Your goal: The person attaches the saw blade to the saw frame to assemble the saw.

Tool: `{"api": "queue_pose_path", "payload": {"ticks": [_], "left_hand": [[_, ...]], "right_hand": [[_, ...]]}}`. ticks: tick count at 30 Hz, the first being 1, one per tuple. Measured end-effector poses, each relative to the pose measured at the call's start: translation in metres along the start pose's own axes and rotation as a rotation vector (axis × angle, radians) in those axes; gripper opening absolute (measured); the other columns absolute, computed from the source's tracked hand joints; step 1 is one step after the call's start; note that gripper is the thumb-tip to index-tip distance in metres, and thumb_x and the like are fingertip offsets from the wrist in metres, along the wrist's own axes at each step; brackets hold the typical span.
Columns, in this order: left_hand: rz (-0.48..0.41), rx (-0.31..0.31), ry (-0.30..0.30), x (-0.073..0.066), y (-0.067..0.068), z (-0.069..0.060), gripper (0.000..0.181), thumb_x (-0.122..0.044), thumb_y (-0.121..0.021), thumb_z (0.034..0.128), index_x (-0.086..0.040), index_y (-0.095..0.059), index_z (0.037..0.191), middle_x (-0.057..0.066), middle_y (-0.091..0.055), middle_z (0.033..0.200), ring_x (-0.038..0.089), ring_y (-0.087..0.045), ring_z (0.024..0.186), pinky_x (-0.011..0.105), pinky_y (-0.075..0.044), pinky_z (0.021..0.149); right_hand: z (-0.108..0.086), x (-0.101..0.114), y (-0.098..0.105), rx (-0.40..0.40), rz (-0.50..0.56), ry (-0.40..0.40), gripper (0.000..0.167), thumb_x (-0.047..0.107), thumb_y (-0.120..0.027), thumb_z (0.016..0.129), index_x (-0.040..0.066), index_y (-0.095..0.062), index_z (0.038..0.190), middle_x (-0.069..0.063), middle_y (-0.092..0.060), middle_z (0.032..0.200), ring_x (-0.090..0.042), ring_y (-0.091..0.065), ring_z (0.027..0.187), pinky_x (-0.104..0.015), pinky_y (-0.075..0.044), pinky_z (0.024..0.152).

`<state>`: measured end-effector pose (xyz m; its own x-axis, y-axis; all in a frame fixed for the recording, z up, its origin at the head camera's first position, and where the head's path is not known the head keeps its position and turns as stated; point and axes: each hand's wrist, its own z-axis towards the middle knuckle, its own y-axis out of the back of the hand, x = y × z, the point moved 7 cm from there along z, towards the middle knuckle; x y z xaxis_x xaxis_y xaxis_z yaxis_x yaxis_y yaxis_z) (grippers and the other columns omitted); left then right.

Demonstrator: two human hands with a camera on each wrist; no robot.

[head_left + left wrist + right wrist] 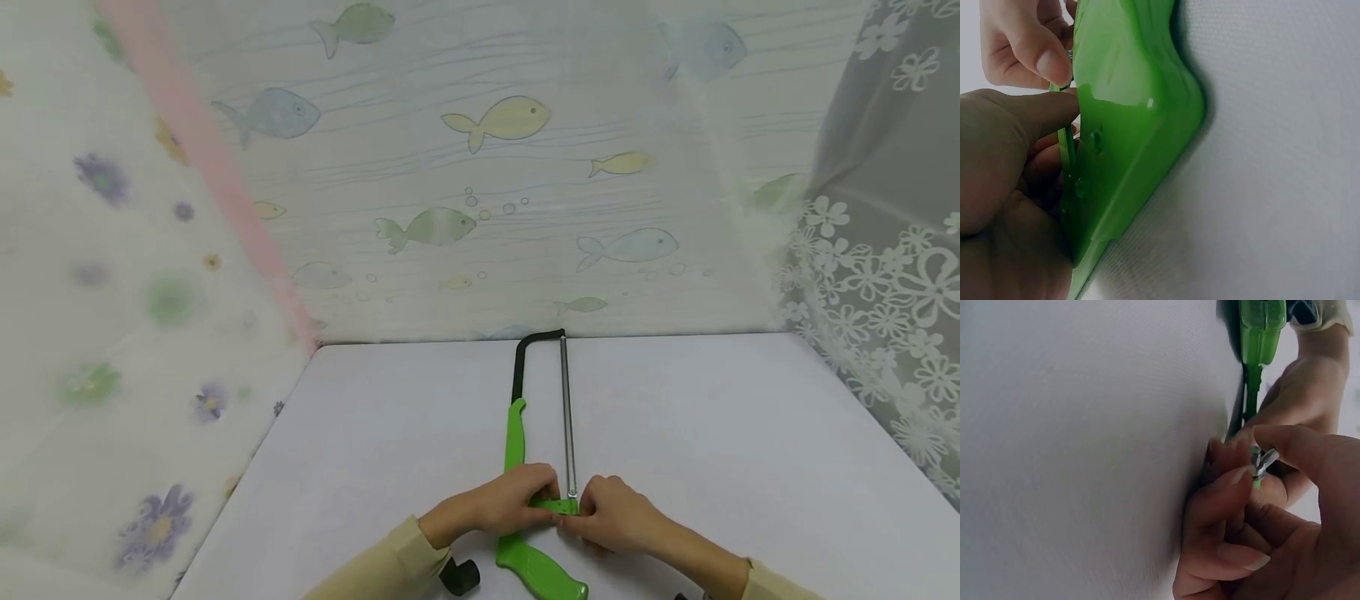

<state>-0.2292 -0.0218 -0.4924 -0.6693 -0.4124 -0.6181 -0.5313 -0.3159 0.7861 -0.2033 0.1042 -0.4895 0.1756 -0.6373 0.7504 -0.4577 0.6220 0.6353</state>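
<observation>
A hacksaw [515, 433] with a green handle and black front frame lies on the white table, its blade side [567, 417] to the right. My left hand [517, 500] grips the short green arm near the handle, thumb on one side and fingers curled behind it in the left wrist view. Close against it, my right hand [622, 517] has its fingertips at the outer end of that arm. There, in the right wrist view, a small metal wing nut [1262, 464] shows between thumb and curled fingers. Fingers partly hide the joint of arm and blade.
The white table [712, 417] runs back to a curtain [420, 275] printed with fish. Flowered fabric [157, 400] hangs at the left, lacy grey cloth [900, 275] at the right. A black object [461, 577] is by the left sleeve.
</observation>
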Motion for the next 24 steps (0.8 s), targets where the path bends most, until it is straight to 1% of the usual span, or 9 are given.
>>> {"api": "queue_pose_path", "payload": {"ticks": [3, 5, 7, 10, 13, 16, 18, 21, 24], "left_hand": [[-0.006, -0.003, -0.010, 0.0000, 0.0000, 0.0003, 0.011, -0.018, -0.070, 0.0994, -0.014, -0.060, 0.100, -0.012, -0.054, 0.091, -0.002, -0.045, 0.080, 0.013, -0.041, 0.072], [-0.010, -0.002, -0.014, 0.0002, -0.0005, 0.0006, 0.011, -0.019, -0.070, 0.0995, -0.014, -0.060, 0.100, -0.012, -0.054, 0.091, -0.002, -0.045, 0.079, 0.013, -0.041, 0.071], [-0.011, -0.001, -0.013, 0.0005, -0.0009, 0.0007, 0.011, -0.019, -0.070, 0.0994, -0.014, -0.060, 0.100, -0.012, -0.054, 0.091, -0.003, -0.045, 0.078, 0.013, -0.041, 0.070], [-0.009, -0.001, -0.010, 0.0007, -0.0009, 0.0005, 0.012, -0.018, -0.070, 0.0991, -0.014, -0.059, 0.099, -0.013, -0.054, 0.090, -0.003, -0.045, 0.078, 0.013, -0.041, 0.070], [0.000, -0.006, -0.011, 0.0005, -0.0003, 0.0004, 0.012, -0.018, -0.071, 0.0987, -0.014, -0.060, 0.099, -0.012, -0.053, 0.089, -0.002, -0.045, 0.078, 0.013, -0.040, 0.069], [0.007, -0.009, -0.011, 0.0003, 0.0001, 0.0003, 0.012, -0.019, -0.071, 0.0984, -0.014, -0.060, 0.099, -0.013, -0.052, 0.088, -0.002, -0.044, 0.077, 0.013, -0.039, 0.069], [0.008, -0.008, -0.007, 0.0000, 0.0004, 0.0001, 0.012, -0.018, -0.071, 0.0981, -0.014, -0.060, 0.098, -0.013, -0.051, 0.087, -0.002, -0.043, 0.077, 0.013, -0.039, 0.068], [0.003, -0.005, 0.003, 0.0001, 0.0007, 0.0000, 0.012, -0.018, -0.071, 0.0981, -0.013, -0.060, 0.098, -0.012, -0.050, 0.086, -0.001, -0.043, 0.076, 0.013, -0.038, 0.068], [-0.005, -0.010, 0.007, 0.0002, 0.0015, -0.0003, 0.013, -0.018, -0.072, 0.0978, -0.013, -0.060, 0.098, -0.011, -0.051, 0.086, -0.001, -0.043, 0.076, 0.013, -0.038, 0.069]], "right_hand": [[-0.0002, -0.0014, 0.0016, -0.010, -0.012, 0.000, 0.031, 0.031, -0.075, 0.087, 0.015, -0.066, 0.062, 0.009, -0.056, 0.054, -0.007, -0.048, 0.050, -0.024, -0.036, 0.046], [-0.0003, -0.0016, 0.0016, -0.001, 0.025, 0.012, 0.026, 0.027, -0.075, 0.087, 0.013, -0.067, 0.066, 0.007, -0.057, 0.058, -0.008, -0.049, 0.053, -0.024, -0.037, 0.048], [-0.0002, -0.0019, 0.0006, 0.031, 0.088, 0.017, 0.024, 0.024, -0.074, 0.088, 0.011, -0.067, 0.069, 0.006, -0.058, 0.059, -0.008, -0.048, 0.054, -0.024, -0.038, 0.048], [-0.0007, -0.0029, 0.0001, 0.093, 0.201, 0.019, 0.025, 0.022, -0.072, 0.091, 0.006, -0.069, 0.072, 0.003, -0.059, 0.061, -0.008, -0.049, 0.052, -0.024, -0.038, 0.048], [-0.0020, -0.0031, -0.0004, 0.184, 0.332, 0.053, 0.026, 0.018, -0.068, 0.096, -0.001, -0.071, 0.078, -0.002, -0.064, 0.065, -0.010, -0.055, 0.054, -0.025, -0.045, 0.049], [-0.0030, -0.0040, -0.0024, 0.295, 0.467, 0.105, 0.026, 0.012, -0.063, 0.100, -0.009, -0.071, 0.087, -0.008, -0.069, 0.074, -0.012, -0.065, 0.062, -0.023, -0.053, 0.058], [-0.0030, -0.0053, -0.0039, 0.360, 0.547, 0.127, 0.025, 0.009, -0.060, 0.102, -0.013, -0.069, 0.093, -0.011, -0.071, 0.080, -0.013, -0.068, 0.067, -0.024, -0.056, 0.062], [-0.0021, -0.0071, -0.0044, 0.416, 0.614, 0.152, 0.024, 0.006, -0.059, 0.102, -0.017, -0.067, 0.098, -0.013, -0.072, 0.086, -0.013, -0.071, 0.073, -0.024, -0.057, 0.067], [-0.0011, -0.0076, -0.0038, 0.440, 0.632, 0.178, 0.023, 0.005, -0.059, 0.102, -0.016, -0.067, 0.100, -0.016, -0.072, 0.090, -0.014, -0.072, 0.076, -0.025, -0.058, 0.069]]}}
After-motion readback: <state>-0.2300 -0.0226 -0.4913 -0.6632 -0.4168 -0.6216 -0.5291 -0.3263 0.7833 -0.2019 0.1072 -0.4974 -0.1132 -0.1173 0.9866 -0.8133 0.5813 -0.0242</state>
